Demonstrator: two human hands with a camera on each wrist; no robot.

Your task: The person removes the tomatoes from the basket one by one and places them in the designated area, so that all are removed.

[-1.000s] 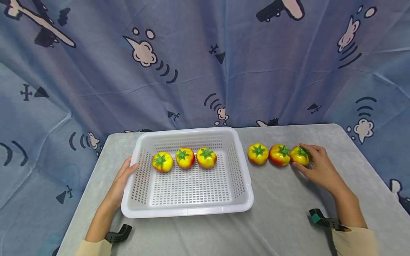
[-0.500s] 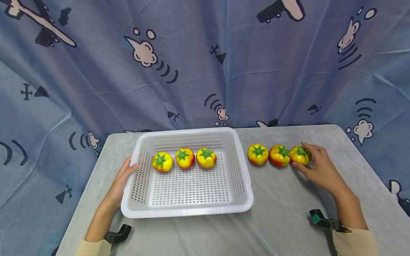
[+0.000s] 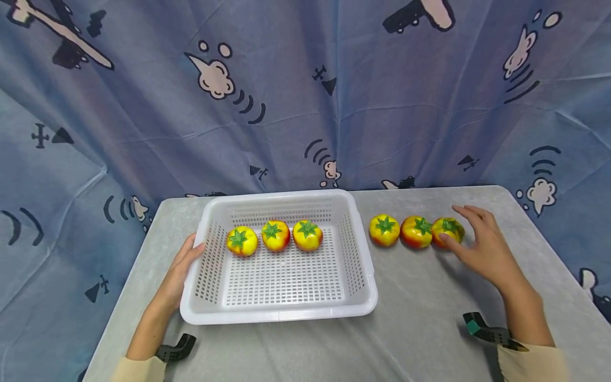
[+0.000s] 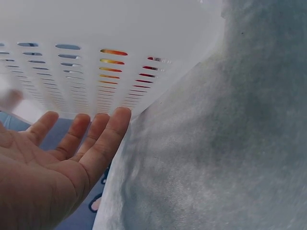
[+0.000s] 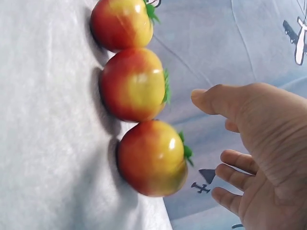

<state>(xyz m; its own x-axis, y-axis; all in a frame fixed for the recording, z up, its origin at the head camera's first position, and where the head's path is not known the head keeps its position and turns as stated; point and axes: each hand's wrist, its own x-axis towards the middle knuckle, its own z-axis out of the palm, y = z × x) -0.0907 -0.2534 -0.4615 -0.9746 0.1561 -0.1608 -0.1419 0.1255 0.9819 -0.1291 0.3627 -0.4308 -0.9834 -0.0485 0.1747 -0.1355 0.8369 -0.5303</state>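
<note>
My left hand (image 3: 180,270) holds the left rim of a white perforated plastic basket (image 3: 279,317), thumb over the rim. In the left wrist view its fingers (image 4: 103,143) lie against the outer wall (image 4: 144,24). Three red-and-yellow tomatoes (image 3: 275,237) with green star-shaped tops sit inside. Right of the basket stand three more in a row: a left tomato (image 3: 384,231), a middle tomato (image 3: 416,233) and a right tomato (image 3: 448,227). My right hand (image 3: 487,254) is spread beside the right one, its thumb overlapping it in the head view. The right wrist view shows a gap between fingers and tomatoes.
A grey cloth-covered table (image 3: 420,318) bears everything. Behind it hangs a blue curtain (image 3: 286,106) printed with planes and clouds. Each wrist wears a black band mount, such as the right wrist mount (image 3: 489,331).
My right hand has let go of the rightmost tomato, its fingers spreading and shifting slightly up and right. That tomato stays in the row. My left hand and the basket have not moved.
</note>
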